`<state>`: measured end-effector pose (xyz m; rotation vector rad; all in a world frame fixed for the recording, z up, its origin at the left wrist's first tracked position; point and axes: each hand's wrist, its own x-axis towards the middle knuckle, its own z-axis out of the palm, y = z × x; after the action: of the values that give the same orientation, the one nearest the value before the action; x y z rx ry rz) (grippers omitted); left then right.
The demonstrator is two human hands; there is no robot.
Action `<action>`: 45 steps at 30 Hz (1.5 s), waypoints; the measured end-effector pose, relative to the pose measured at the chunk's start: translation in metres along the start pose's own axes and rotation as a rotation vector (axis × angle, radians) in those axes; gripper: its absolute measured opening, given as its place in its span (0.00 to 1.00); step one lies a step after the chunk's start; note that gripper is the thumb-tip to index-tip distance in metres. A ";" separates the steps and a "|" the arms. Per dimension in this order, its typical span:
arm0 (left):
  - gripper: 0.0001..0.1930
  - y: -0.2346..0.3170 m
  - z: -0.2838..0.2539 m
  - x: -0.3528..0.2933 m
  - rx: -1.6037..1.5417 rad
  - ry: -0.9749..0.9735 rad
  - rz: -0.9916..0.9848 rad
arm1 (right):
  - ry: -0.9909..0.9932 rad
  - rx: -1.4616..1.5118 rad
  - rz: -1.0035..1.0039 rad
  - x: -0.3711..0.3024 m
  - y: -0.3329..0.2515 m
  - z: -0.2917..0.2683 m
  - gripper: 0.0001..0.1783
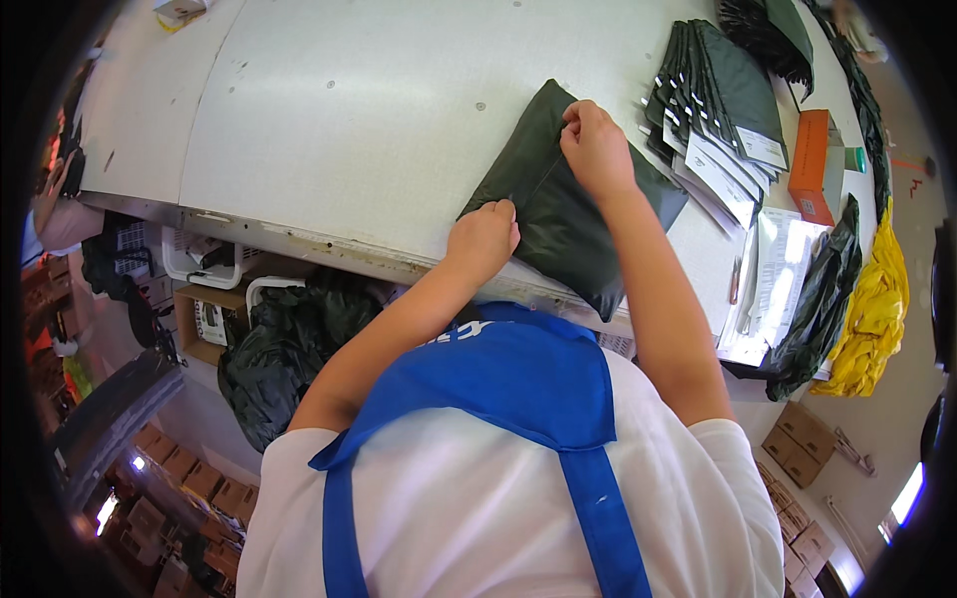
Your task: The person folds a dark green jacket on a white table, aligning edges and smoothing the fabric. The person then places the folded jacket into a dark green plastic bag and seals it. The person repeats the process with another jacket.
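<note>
A dark green-black plastic mailing bag [568,214], plump and creased, lies on the white worktable [329,130], its near corner reaching over the front edge. My left hand [483,239] is closed at the bag's left side, fingertips pinching the plastic. Farther off and to the right, my right hand [596,149] also pinches the bag, near its upper end. A straight fold or seam runs between the two hands. What the bag contains is hidden.
Right of the bag lies a fanned stack of dark mailing bags [713,90] with white labels. Beyond are an orange box [812,164], papers [773,269] and yellow plastic [872,309]. Below the table edge sit a white basket [204,274] and a black plastic bag [284,359]. Another person's arm shows far left.
</note>
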<state>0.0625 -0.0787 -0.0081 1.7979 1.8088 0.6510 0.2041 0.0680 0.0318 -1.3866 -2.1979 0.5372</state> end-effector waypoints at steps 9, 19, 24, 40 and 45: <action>0.10 0.021 -0.038 0.011 -0.167 0.003 0.000 | -0.099 0.008 0.133 -0.022 0.001 -0.004 0.16; 0.24 -0.010 -0.020 0.084 -0.951 -0.416 -0.584 | -0.183 0.207 0.233 -0.029 -0.003 -0.016 0.12; 0.23 0.004 -0.022 0.062 -1.347 -0.364 -0.573 | -0.247 0.283 0.255 -0.046 -0.007 -0.030 0.12; 0.35 0.014 -0.031 0.031 -1.089 -0.315 -0.430 | -0.387 0.227 0.136 -0.065 -0.028 -0.048 0.10; 0.47 0.026 -0.037 0.021 -0.974 -0.268 -0.371 | -0.263 0.032 -0.052 -0.073 -0.030 -0.045 0.06</action>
<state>0.0576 -0.0570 0.0366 0.8266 1.2374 0.8742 0.2357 -0.0073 0.0718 -1.3006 -2.4118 0.7700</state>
